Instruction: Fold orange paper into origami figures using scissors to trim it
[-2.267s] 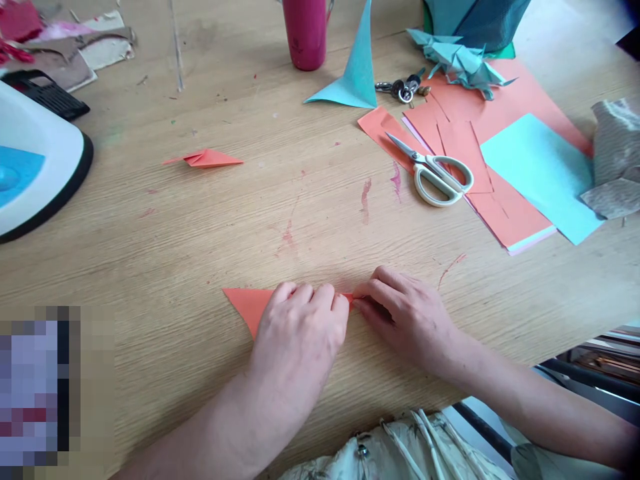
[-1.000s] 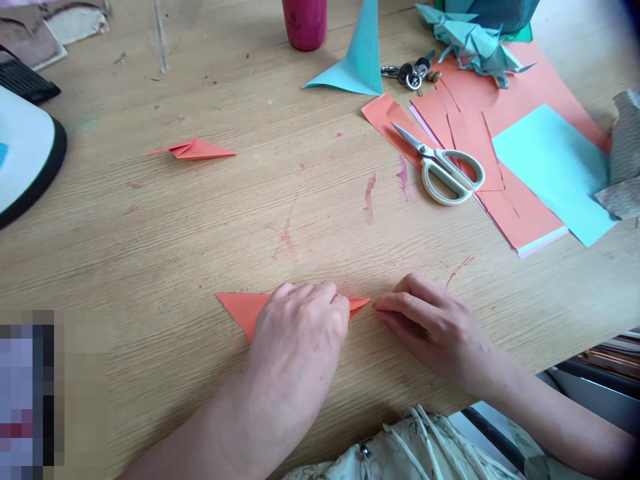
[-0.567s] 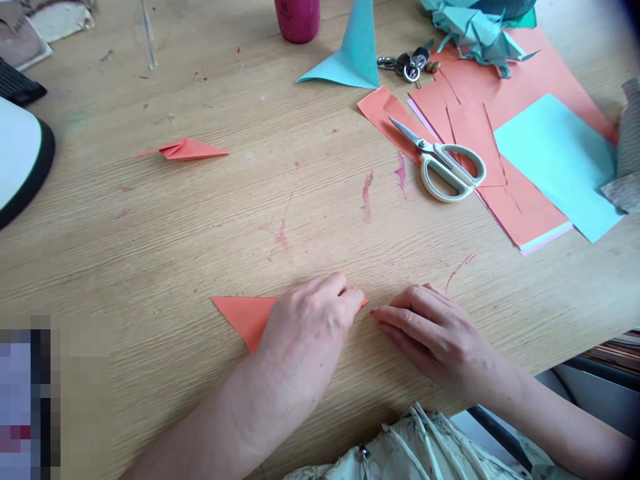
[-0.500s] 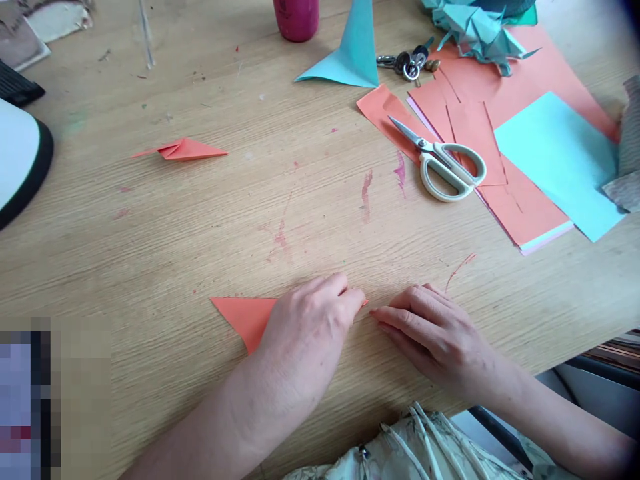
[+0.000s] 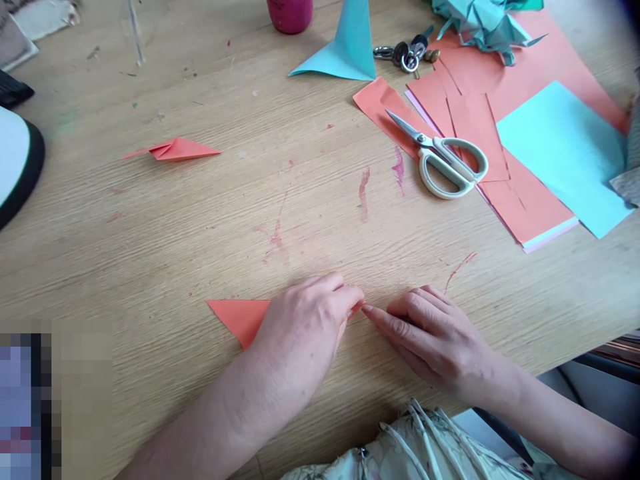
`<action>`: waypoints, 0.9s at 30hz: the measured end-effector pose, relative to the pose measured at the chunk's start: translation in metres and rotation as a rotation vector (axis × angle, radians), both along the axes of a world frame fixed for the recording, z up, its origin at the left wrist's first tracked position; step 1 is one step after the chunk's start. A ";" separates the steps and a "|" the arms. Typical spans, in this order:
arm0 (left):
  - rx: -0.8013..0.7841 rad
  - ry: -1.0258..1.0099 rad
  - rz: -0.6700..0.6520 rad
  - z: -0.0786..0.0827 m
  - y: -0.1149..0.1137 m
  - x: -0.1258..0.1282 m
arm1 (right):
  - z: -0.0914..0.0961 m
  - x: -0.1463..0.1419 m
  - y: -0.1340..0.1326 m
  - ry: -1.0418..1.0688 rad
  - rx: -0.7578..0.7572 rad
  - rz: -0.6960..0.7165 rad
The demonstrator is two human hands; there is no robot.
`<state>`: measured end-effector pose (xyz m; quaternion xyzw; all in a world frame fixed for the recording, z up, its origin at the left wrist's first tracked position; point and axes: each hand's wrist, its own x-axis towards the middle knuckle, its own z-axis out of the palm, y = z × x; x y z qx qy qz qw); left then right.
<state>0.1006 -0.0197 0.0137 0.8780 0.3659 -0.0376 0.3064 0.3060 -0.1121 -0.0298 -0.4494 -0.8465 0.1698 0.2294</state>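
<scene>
An orange sheet of folding paper [image 5: 239, 319] lies on the wooden table, its left part a pointed flap. My left hand [image 5: 305, 327] rests across its middle, fingers curled and closed on the paper near its right end, so most of the sheet is hidden. My right hand [image 5: 433, 337] lies on the table just to the right. Its fingers are pressed together and their tips meet the paper's narrow right tip beside my left fingertips. Farther back on the left sits a small folded orange paper piece [image 5: 183, 150].
Scissors [image 5: 445, 157] with pale handles lie over orange sheets [image 5: 533, 210] at the right, beside a turquoise sheet [image 5: 565, 153]. Behind are keys [image 5: 410, 57], a folded turquoise paper [image 5: 345, 53], a turquoise origami figure [image 5: 493, 33] and a magenta cup [image 5: 291, 13]. A white, black-rimmed object [image 5: 17, 160] is at left.
My right fingertips have moved slightly left and now meet the paper's tip near my left fingers. My left hand stays on the paper. The view has shifted a little.
</scene>
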 end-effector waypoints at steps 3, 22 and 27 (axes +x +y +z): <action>-0.026 -0.001 0.018 0.001 0.002 0.001 | 0.000 0.001 0.000 -0.015 -0.001 0.010; -0.089 -0.027 0.011 0.000 0.007 -0.001 | -0.002 0.002 0.000 -0.018 0.005 0.031; -0.094 -0.010 0.013 -0.001 0.009 0.001 | -0.002 0.001 0.001 -0.024 -0.002 0.020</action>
